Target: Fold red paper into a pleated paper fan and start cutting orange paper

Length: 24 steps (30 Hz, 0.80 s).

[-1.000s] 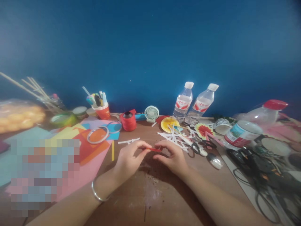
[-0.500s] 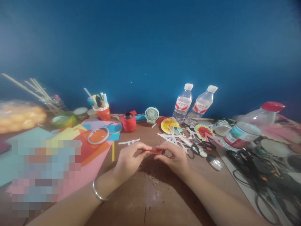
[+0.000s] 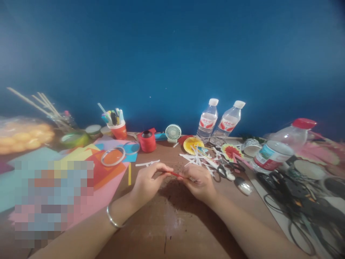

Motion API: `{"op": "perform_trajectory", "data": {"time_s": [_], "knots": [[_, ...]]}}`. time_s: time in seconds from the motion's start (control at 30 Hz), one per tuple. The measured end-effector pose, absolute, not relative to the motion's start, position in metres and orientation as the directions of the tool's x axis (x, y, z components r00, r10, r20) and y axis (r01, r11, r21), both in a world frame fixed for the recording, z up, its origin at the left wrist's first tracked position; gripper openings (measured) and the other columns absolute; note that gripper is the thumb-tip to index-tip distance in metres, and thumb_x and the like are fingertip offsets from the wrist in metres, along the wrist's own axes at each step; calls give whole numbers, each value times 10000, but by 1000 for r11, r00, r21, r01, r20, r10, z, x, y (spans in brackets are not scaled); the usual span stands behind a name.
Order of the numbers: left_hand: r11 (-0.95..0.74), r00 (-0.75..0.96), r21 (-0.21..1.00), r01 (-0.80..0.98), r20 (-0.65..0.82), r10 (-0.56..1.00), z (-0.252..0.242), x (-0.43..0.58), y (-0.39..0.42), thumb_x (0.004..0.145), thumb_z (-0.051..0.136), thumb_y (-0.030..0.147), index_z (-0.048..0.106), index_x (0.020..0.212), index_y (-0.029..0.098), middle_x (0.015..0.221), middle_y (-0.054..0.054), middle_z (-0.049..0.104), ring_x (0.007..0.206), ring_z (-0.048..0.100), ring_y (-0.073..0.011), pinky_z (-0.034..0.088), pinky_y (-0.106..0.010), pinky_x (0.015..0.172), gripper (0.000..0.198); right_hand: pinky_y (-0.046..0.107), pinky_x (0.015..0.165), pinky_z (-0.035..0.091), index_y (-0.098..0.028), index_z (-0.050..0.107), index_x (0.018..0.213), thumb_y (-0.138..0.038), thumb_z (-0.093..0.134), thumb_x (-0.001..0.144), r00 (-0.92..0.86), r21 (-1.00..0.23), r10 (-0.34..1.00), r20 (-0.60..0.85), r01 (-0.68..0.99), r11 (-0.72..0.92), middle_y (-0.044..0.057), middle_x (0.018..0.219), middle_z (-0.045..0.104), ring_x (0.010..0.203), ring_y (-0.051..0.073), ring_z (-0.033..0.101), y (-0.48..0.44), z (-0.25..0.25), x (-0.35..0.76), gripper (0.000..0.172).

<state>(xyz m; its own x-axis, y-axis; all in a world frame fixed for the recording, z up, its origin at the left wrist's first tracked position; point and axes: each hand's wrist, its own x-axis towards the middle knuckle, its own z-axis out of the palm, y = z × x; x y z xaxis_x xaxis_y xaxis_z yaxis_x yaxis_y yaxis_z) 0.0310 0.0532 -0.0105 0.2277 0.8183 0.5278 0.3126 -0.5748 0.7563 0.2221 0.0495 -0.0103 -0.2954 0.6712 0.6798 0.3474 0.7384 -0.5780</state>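
Note:
A thin red strip (image 3: 176, 174), perhaps folded paper, stretches between my two hands just above the brown table (image 3: 145, 230). My left hand (image 3: 150, 181) pinches its left end between thumb and forefinger. At the other end, the thumb and curled fingers of my right hand (image 3: 201, 182) close on the strip and hide part of it. White paper strips (image 3: 198, 158) lie behind my right hand, with a yellow pleated paper rosette (image 3: 192, 145) at their far side. Black-handled scissors (image 3: 222, 171) rest just right of that hand.
Coloured paper sheets (image 3: 107, 183) and clear tape rings (image 3: 113, 156) lie at left. Along the back stand a pen cup (image 3: 118, 130), a red roll (image 3: 147, 142), a small fan (image 3: 173, 133) and water bottles (image 3: 207, 124). A large bottle (image 3: 279, 151) and black cables (image 3: 291, 194) crowd the right.
My right hand's fingers have curled in more tightly around the strip's right end. My left hand keeps its pinch. The view has shifted slightly.

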Motion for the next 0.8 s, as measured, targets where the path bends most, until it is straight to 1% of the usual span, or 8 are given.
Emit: {"op": "perform_trajectory", "data": {"time_s": [0.07,0.1,0.17,0.2,0.23,0.43,0.67,0.8], "knots": [[-585,205,742,328,548,811,-11,31,54,766,597,165,568,829,195,824,-25,690,775,658,-151,544,-264,709,75,263,594,459,-197,607,738,-277,618,763,-287,-598,684,671,337,728,45,683,629,625,148,572,51,-12,222,85],[-590,192,731,342,561,806,-12,31,55,767,594,163,568,835,196,826,-24,688,783,656,-152,542,-268,716,79,264,598,464,-198,613,796,-308,656,729,-280,-615,699,658,338,713,47,714,637,628,149,573,51,-13,222,135],[-604,173,705,371,587,791,-12,30,56,769,590,167,568,847,196,833,-26,685,795,653,-156,539,-278,724,86,266,598,473,-201,609,894,-372,722,640,-262,-656,739,621,343,672,50,773,645,619,148,570,52,-15,222,326],[-611,174,692,385,596,784,-12,29,56,770,588,172,568,854,195,840,-29,683,804,651,-160,538,-284,729,89,267,597,477,-203,605,921,-396,740,604,-254,-674,756,603,344,653,51,795,645,610,146,567,52,-16,222,395],[-615,181,681,397,599,780,-11,29,56,770,587,178,569,862,195,846,-33,682,812,648,-163,536,-291,735,95,267,597,479,-204,603,931,-408,747,587,-251,-687,768,589,344,640,50,806,646,604,143,565,51,-18,222,425],[-608,230,653,451,574,786,-8,29,54,772,586,197,568,934,203,907,-39,665,853,629,-165,525,-309,766,163,266,615,475,-194,608,904,-382,717,644,-243,-707,798,551,372,602,38,783,646,581,131,567,51,-21,221,338],[-639,286,593,490,584,760,-5,30,54,754,599,196,528,1009,208,987,-55,645,913,609,-183,507,-348,812,265,256,574,485,-196,620,864,-372,697,666,-197,-762,835,514,342,550,37,761,653,583,134,577,53,-21,220,276],[-643,308,612,460,569,762,-7,29,55,746,597,187,509,1038,208,1039,-73,624,961,595,-197,497,-369,846,305,254,588,489,-189,631,866,-351,668,701,-184,-786,850,493,324,526,40,763,660,610,137,587,53,-23,220,234]]}}
